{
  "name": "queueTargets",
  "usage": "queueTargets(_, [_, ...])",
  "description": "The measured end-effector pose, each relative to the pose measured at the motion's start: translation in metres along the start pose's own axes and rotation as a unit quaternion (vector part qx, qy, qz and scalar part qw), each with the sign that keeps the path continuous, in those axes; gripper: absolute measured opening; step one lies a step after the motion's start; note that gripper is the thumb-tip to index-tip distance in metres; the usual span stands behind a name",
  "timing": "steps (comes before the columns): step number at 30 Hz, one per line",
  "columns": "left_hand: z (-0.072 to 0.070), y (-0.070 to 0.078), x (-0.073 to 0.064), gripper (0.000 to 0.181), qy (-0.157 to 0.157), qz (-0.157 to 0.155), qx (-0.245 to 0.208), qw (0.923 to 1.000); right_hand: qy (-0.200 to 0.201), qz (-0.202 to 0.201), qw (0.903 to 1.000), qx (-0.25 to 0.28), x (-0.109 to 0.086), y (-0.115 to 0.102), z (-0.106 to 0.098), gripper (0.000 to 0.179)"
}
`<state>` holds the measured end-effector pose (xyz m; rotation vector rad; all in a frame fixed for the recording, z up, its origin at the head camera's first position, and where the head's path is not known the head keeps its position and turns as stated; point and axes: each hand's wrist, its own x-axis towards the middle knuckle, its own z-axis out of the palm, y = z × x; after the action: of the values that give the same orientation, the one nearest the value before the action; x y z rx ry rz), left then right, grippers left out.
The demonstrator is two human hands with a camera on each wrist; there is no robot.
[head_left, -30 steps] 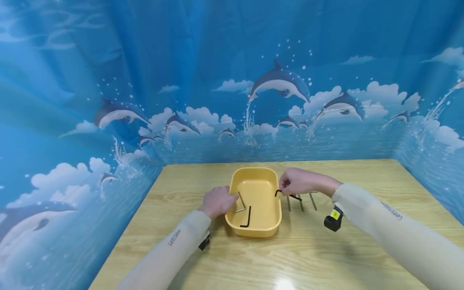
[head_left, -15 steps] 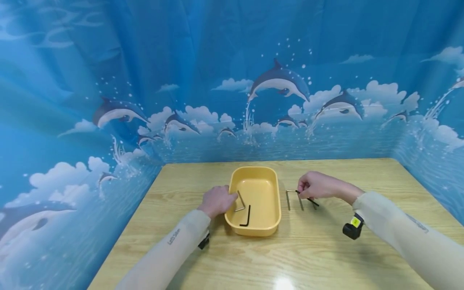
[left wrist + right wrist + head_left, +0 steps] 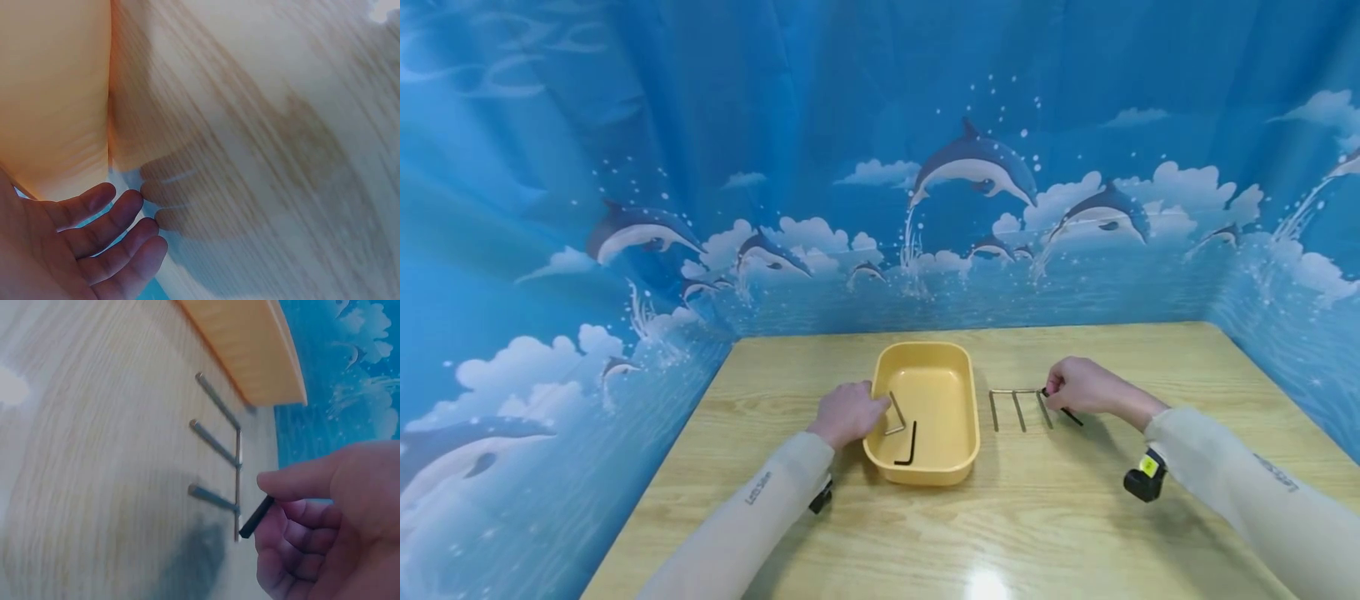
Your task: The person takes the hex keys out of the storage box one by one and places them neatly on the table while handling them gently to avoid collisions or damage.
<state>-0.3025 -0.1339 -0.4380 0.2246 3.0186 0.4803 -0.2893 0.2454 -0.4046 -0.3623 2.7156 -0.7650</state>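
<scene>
My right hand [image 3: 1086, 386] pinches a black hex key [image 3: 257, 517] between thumb and fingers, just above the table. Beside it, several silver hex keys [image 3: 1018, 411] lie in a row, their short arms lined up at the far end. Left of the row stands a yellow plastic tray [image 3: 922, 476]. At its left rim, my left hand [image 3: 850, 414] holds the tray, thumb over the edge and the other fingers [image 3: 112, 215] outside near the wall. Inside the tray lie a black hex key [image 3: 914, 443] and a silver hex key [image 3: 898, 412].
A light wood-grain table [image 3: 1045, 525] bears everything. Blue curtains [image 3: 820, 167] printed with dolphins close off its back and sides. A small black camera [image 3: 1146, 477] sits on the right wrist.
The right hand has carried the black hex key rightward from the tray's right rim, across the row of silver keys, to its right end. The left hand stays at the tray.
</scene>
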Motion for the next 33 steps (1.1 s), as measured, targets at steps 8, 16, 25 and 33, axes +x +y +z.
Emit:
queueTargets(8, [-0.001,0.000,0.003,0.037,0.001,0.000,-0.001,1.0000,0.024,0.042,0.9985,-0.025,0.001,0.019,0.002,0.015])
queueTargets(16, [0.000,-0.001,0.002,0.035,-0.004,0.002,-0.003,1.0000,0.035,0.080,0.9961,-0.013,0.009,0.043,0.010,0.028])
queueTargets(25, [0.000,0.000,0.002,0.035,-0.009,0.004,-0.008,0.9999,0.037,0.094,0.9948,-0.016,0.005,0.046,0.010,0.027])
queueTargets(33, [0.001,0.000,0.002,0.036,-0.003,0.001,-0.003,1.0000,0.018,0.095,0.9949,-0.029,-0.003,0.040,0.008,0.030])
